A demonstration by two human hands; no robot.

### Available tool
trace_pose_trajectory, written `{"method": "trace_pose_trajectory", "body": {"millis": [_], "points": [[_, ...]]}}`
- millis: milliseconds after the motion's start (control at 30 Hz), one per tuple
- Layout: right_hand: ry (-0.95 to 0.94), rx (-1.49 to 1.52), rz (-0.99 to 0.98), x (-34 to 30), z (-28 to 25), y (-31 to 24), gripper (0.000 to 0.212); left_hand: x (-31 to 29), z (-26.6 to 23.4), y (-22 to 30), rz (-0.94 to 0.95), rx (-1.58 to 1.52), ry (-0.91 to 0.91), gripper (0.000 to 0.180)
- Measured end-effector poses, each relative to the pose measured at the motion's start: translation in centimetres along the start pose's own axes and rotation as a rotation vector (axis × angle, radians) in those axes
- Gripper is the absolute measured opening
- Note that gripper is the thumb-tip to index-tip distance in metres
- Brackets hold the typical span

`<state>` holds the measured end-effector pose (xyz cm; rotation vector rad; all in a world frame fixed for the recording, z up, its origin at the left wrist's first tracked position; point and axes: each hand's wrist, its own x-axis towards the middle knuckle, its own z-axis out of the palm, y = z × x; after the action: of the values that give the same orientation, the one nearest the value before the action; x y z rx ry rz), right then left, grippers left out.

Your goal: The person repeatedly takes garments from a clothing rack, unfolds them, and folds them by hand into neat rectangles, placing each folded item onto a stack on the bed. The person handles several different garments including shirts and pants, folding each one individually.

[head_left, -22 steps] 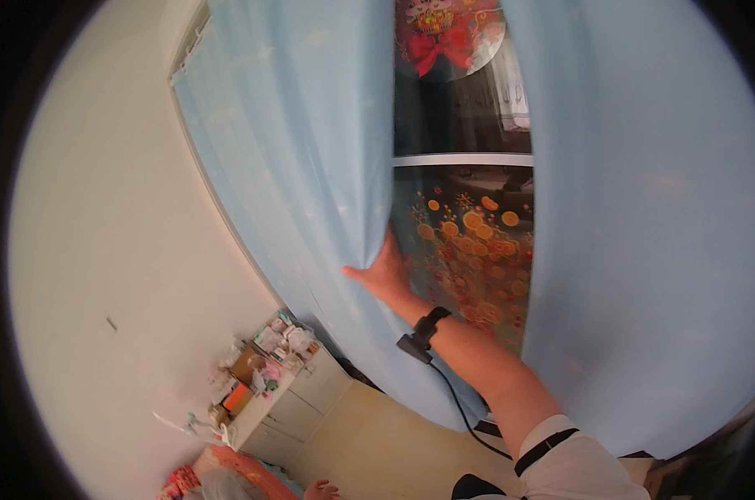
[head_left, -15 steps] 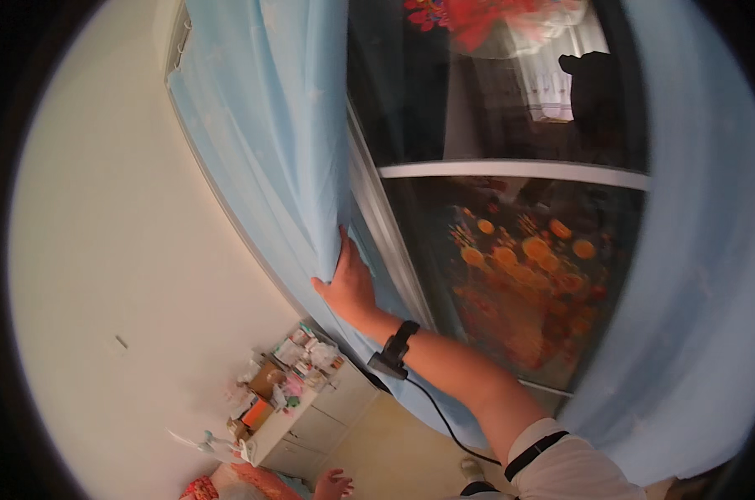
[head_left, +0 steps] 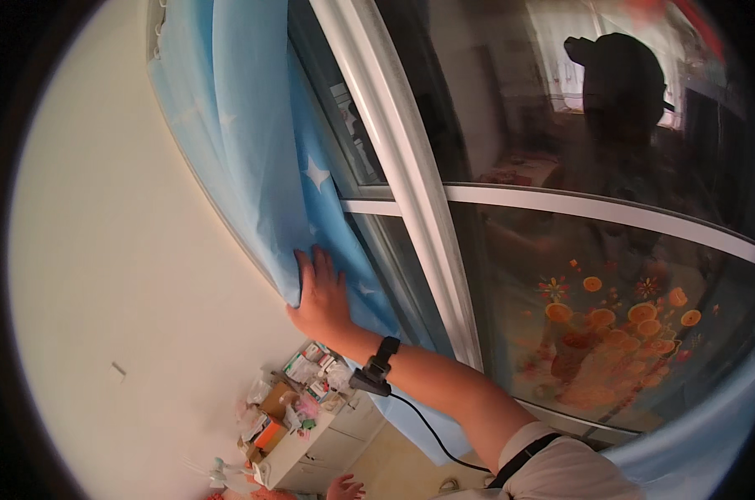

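My right hand (head_left: 321, 304) reaches in from the lower right and has hold of a light blue curtain (head_left: 244, 125) with white star shapes. Its fingers lie over the cloth near the gathered edge; the thumb sits at a fold on the wall side. A black strap with a small black device (head_left: 376, 373) circles this wrist, and a black cable runs back from it. Beside the curtain stands a window or sliding door with a white frame (head_left: 411, 158) and dark glass. Orange fruit and flower decals (head_left: 619, 321) show on the lower pane. My left hand is out of view.
A white cabinet (head_left: 336, 442) stands low by the wall (head_left: 119, 250), its top crowded with boxes and bags (head_left: 290, 408). At the bottom edge, another person's hand (head_left: 344, 487) shows. More blue curtain (head_left: 686, 450) hangs at right. The glass reflects a dark figure.
My right hand has moved left and slightly down with the curtain, baring more frame and glass. The view has shifted, and the decals now sit farther right.
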<state>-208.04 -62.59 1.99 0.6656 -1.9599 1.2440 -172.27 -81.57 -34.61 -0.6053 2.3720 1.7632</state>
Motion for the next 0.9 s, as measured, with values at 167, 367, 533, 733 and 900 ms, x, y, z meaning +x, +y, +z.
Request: {"method": "trace_pose_trajectory", "body": {"millis": [167,367,533,733,900], "points": [[-0.019,0.520,-0.078,2.7,-4.0,-2.2,0.097,6.7,0.0,4.3,-0.006,0.114,-0.084,0.056],[-0.046,0.946,-0.141,8.1,-14.3,-7.1,0.114,11.9,5.9,15.7,0.608,0.262,-0.044,0.106],[-0.293,1.113,-0.015,8.7,-26.8,-9.7,0.087,13.8,13.9,21.6,1.073,0.285,-0.114,0.121],[-0.126,1.020,0.100,9.1,-41.9,-15.3,0.045,11.3,22.4,22.7,1.137,0.265,-0.160,0.122],[-0.107,0.929,0.007,10.2,-50.9,-19.9,0.043,10.7,26.9,23.7,1.123,0.269,-0.195,0.117]]}}
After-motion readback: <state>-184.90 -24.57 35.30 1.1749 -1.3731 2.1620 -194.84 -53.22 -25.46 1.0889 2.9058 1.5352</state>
